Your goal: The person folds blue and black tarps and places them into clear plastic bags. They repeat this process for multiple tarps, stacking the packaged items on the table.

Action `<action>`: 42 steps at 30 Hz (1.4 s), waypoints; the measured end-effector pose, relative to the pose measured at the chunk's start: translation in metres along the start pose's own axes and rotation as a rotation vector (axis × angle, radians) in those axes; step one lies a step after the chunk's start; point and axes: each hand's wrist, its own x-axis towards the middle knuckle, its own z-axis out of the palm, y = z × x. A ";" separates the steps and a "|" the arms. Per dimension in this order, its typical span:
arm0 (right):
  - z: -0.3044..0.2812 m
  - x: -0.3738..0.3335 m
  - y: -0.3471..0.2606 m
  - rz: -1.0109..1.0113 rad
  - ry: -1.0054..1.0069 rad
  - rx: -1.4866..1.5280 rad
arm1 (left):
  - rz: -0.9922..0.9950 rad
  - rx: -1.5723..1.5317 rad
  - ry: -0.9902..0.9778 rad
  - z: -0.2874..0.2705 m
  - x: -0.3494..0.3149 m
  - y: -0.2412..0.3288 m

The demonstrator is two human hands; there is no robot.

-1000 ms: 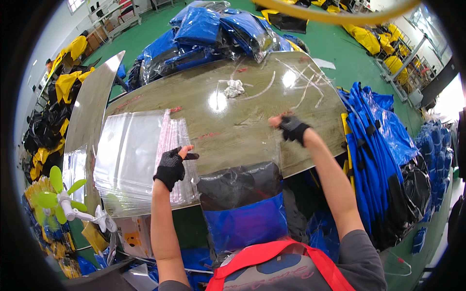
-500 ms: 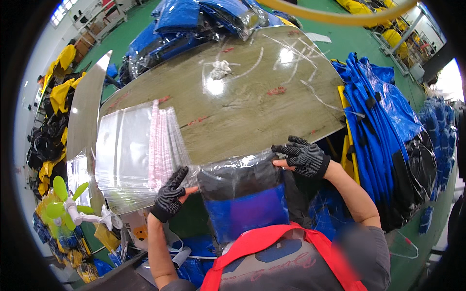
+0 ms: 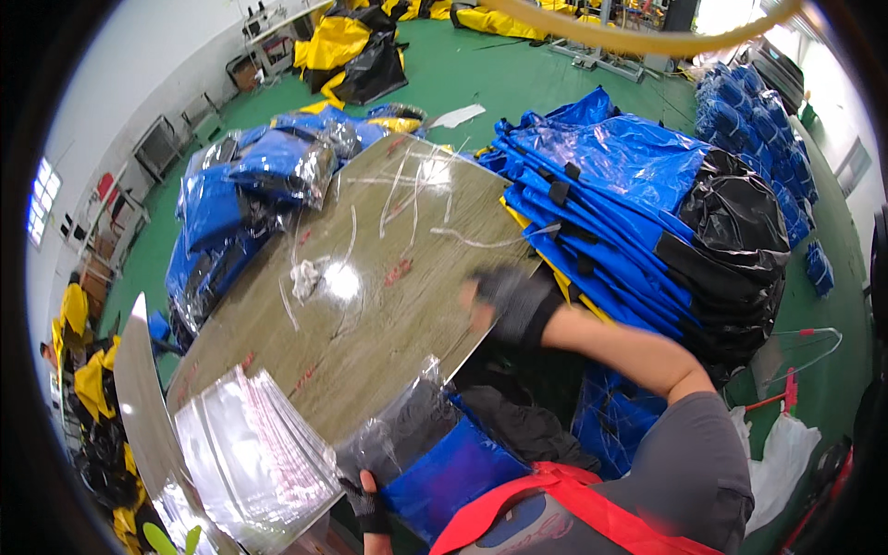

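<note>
A clear plastic bag (image 3: 444, 462) with folded black and blue fabric inside lies against my front at the table's near edge. My left hand (image 3: 366, 504), in a black fingerless glove, grips the bag's left side, the thumb on top. My right hand (image 3: 513, 303), gloved the same way, reaches out over the table's right edge. It is apart from the bag, and motion smears its fingers. Ahead of it, thin clear strips (image 3: 393, 194) lie scattered on the tabletop. The stack of flat clear bags (image 3: 236, 453) sits to the left of my left hand.
The wood-patterned table (image 3: 361, 342) carries a crumpled white scrap (image 3: 303, 277). Blue bagged bundles (image 3: 250, 190) are heaped at its far left. A pile of folded blue and black covers (image 3: 638, 203) stands close on the right. A yellow hose (image 3: 647, 35) crosses the top.
My right hand has let go of the bag and moved out over the table. The bag now lies tilted, still in my left hand. The view has turned to the right.
</note>
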 end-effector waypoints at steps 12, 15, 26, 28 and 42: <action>-0.070 -0.023 0.273 1.022 0.054 -0.083 | 0.099 -0.878 -0.277 0.037 0.128 0.375; -0.062 -0.037 0.254 0.903 0.151 -0.167 | 0.248 -0.671 -0.483 0.060 0.136 0.359; -0.109 -0.092 0.212 0.903 0.060 -0.342 | -0.037 -0.270 -0.853 0.137 0.075 0.251; -0.115 -0.091 0.197 0.836 0.340 -0.354 | -0.066 -0.251 -0.893 0.142 0.073 0.246; 0.005 -0.259 -0.149 0.053 -0.463 0.350 | -0.278 0.119 -1.365 0.321 0.117 0.305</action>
